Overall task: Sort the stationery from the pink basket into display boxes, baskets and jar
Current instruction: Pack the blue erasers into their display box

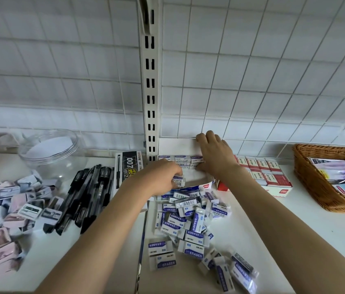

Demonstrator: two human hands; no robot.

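- Far left on the white shelf, small pink and white boxed sharpeners [8, 211] lie heaped before a clear plastic jar [52, 151].
- Black pens [86, 194] lie just beside them.
- Left hand [163, 179] pinches a blue-and-white wrapped eraser [178, 181] at the open white display box [180, 147].
- Right hand [214, 155] rests on that box's back flap, fingers relaxed.
- Loose erasers [188, 225] are scattered below; a brown wicker basket [315, 183] stands far right.

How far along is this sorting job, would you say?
Roughly midway, I'd judge. Done: the red-and-white boxes sit filled, packets lie in the wicker basket, and a back row of erasers stands in the eraser display box. In hand: the left hand places an eraser while the right hand steadies that box. Left: loose erasers, black pens, sharpeners, and the clear jar, apparently empty.
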